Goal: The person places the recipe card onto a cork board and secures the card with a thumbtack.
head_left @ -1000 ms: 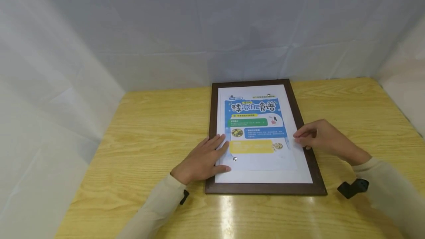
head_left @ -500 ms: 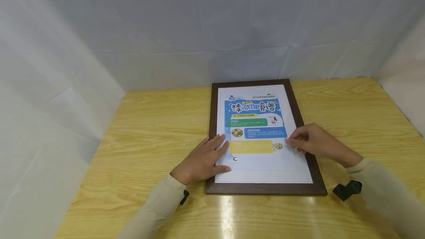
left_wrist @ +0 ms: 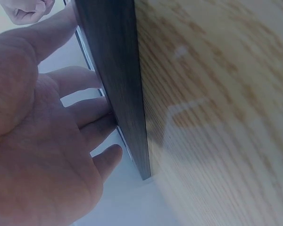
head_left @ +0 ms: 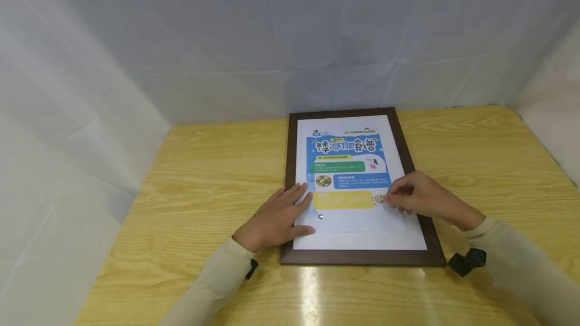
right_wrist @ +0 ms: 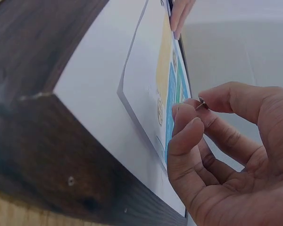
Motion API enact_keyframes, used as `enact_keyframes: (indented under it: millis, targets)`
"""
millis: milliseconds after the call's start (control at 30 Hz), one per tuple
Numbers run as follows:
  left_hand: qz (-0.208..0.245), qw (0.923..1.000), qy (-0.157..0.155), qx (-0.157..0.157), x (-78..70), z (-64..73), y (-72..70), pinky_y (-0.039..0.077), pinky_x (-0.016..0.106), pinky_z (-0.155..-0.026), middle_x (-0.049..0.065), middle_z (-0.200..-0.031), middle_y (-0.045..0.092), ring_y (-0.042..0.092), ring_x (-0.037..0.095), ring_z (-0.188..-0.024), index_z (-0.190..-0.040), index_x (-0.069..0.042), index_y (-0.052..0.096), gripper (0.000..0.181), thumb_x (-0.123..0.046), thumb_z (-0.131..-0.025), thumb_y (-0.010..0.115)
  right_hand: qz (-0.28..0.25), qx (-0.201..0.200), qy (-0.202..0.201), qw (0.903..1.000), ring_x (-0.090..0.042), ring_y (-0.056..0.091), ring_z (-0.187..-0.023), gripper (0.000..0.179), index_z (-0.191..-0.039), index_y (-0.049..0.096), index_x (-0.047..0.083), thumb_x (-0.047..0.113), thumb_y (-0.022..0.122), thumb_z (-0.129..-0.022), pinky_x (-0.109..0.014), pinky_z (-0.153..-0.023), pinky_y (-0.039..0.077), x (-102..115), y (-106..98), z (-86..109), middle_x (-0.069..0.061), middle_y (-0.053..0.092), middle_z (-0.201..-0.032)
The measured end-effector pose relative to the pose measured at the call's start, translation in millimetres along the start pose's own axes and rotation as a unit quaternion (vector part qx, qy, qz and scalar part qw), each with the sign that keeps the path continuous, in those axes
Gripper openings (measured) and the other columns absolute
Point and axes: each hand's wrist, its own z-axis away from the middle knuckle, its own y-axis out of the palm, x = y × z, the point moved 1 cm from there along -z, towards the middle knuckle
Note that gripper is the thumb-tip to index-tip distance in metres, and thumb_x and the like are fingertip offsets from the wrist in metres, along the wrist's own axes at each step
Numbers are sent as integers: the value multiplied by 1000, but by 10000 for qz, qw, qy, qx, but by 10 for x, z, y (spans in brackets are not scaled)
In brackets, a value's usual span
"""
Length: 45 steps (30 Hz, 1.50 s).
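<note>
A dark-brown framed board (head_left: 362,257) lies on the table, with a white backing inside. On it is a printed poster (head_left: 348,200) in blue, green and yellow. Small tacks show at the poster's upper left (head_left: 316,132), upper right (head_left: 366,130) and lower left (head_left: 320,217). My left hand (head_left: 277,216) rests with spread fingers over the left side of the frame and poster. Over the poster's lower right, my right hand (head_left: 419,196) pinches a thumbtack (right_wrist: 203,102) between curled fingers. In the right wrist view, the poster's near corner (right_wrist: 121,89) stands slightly off the backing.
A glossy wood-grain table (head_left: 217,165) extends on both sides of the frame. White sheeting (head_left: 272,64) hangs behind the table, with more at left and right. Each wrist carries a black device, the right one (head_left: 467,261) plainly visible.
My right hand has moved left from the frame's right edge, over the poster beside its lower-right round picture. My left hand and the frame have stayed put.
</note>
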Motion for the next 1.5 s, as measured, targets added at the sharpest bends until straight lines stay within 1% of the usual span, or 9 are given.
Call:
enact_keyframes:
  millis: [133,300,600,767,867,967,1100,1333,1500]
  targets:
    - [3,10000,-3,2,4,-1,8,6,45,-126,11,-168,13,10,26,-155,-159,-6,29,79,-51,-100,57,-70,43,47,10000,-17,60,-61,18,-96,78,-2,15,73,-93,-29,-52,54,12,24,-9,-6,68,-74]
    - [-19,10000,8,28,6,-3,5,7,45,-126,11,-168,13,10,26,-155,-159,-6,29,79,-51,-100,57,-269,131,111,9995,-18,62,-62,18,-96,78,-2,15,75,-91,-31,-54,56,20,52,-26,-6,68,-72]
    - [-85,9999,50,84,3,-15,-10,5,45,-126,13,-168,12,10,26,-155,-159,-6,28,79,-51,-101,56,-503,307,202,9981,-19,64,-64,21,-94,79,-2,19,75,-92,-31,-59,59,-24,86,-64,-8,70,-71]
    - [-55,9999,58,68,-3,-8,-18,6,45,-126,13,-168,12,10,27,-155,-159,-5,29,79,-51,-101,56,-578,312,302,9974,-19,65,-66,17,-97,78,-4,11,75,-92,-31,-61,59,-23,101,-70,-9,71,-74]
    - [-47,9999,70,55,-3,-10,-22,6,46,-126,13,-167,13,10,27,-155,-159,-5,29,79,-51,-101,57,-630,282,410,9968,-20,67,-67,12,-96,75,-5,6,74,-92,-32,-60,60,-15,120,-73,-9,72,-77]
    - [-58,9999,76,50,2,-13,-17,6,46,-126,13,-168,13,10,27,-155,-159,-5,29,79,-51,-101,56,-620,254,542,9963,-20,68,-66,9,-94,74,-5,3,74,-91,-32,-60,60,-8,137,-77,-9,72,-78]
    - [-57,9999,58,62,5,-14,-12,6,46,-126,13,-168,13,10,26,-155,-159,-6,29,79,-51,-101,56,-532,320,583,9964,-20,67,-65,6,-92,75,-4,2,73,-91,-31,-59,60,4,156,-78,-9,70,-76]
    - [-12,10000,27,55,0,-13,-12,6,46,-126,12,-168,13,10,26,-155,-159,-6,29,79,-51,-100,57,-346,430,446,9975,-18,64,-62,5,-92,76,-6,-4,71,-90,-29,-56,58,14,186,-81,-7,69,-72]
    - [-28,10000,33,32,1,-12,-12,6,45,-126,12,-168,13,10,26,-155,-159,-6,30,79,-50,-100,57,-226,466,439,9977,-16,62,-61,6,-90,77,-5,-2,71,-89,-28,-54,57,20,203,-96,-6,68,-70]
